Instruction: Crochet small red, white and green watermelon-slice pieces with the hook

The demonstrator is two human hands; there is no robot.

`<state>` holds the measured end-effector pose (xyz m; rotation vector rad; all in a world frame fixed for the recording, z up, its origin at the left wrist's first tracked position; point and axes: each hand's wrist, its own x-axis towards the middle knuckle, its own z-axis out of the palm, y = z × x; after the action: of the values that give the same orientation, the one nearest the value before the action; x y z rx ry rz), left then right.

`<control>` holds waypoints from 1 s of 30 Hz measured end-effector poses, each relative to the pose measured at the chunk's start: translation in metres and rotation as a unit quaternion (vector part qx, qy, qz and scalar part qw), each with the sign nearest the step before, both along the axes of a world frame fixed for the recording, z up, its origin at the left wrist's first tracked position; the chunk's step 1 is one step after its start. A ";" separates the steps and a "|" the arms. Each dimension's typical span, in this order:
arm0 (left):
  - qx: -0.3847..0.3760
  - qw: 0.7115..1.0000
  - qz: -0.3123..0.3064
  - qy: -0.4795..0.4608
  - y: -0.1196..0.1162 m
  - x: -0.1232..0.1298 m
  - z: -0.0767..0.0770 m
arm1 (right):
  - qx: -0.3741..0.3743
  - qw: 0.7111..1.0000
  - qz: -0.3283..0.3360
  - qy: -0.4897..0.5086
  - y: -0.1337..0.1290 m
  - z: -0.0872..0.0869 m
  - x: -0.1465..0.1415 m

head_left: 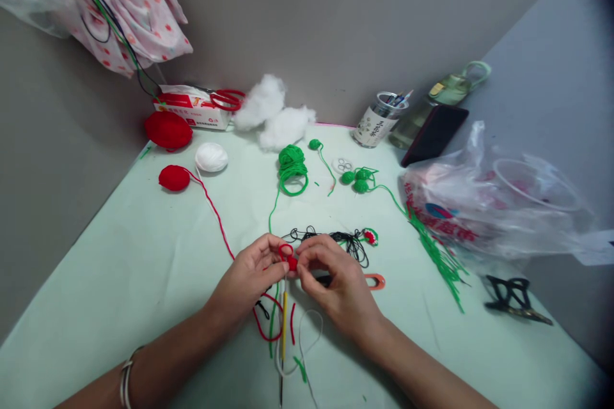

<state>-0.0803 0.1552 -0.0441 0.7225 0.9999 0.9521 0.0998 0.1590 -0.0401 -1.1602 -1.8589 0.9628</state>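
Observation:
Between both hands is a small red crochet piece, with a loop of red yarn standing up from it. My left hand pinches it from the left, fingers closed. From the right, the thumb and fingertips of my right hand close on the same piece. A crochet hook with a yellow grip points up at the piece, its tip hidden near the fingers. Red yarn runs from the left hand back to a red yarn ball. Under the hands lie green, white and black strands.
Green yarn, a white yarn ball, stuffing and a tissue box with red scissors lie behind. Rightward are green balls, a pen holder, a phone, a plastic bag and a black claw clip.

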 end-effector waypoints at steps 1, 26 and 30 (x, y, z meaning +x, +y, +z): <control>-0.001 1.000 -0.006 0.001 0.000 0.000 0.000 | 0.006 1.000 0.000 -0.004 0.000 0.000 0.000; -0.028 0.999 0.026 0.017 0.001 -0.002 0.003 | 0.097 0.991 0.011 -0.090 0.001 0.006 0.007; -0.041 0.999 0.021 0.009 0.000 -0.004 0.006 | 0.092 0.991 0.003 -0.100 0.001 0.014 0.016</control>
<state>-0.0846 0.1551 -0.0384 0.6449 1.0679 0.9375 0.1157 0.1601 -0.0261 -1.1746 -2.0627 0.6815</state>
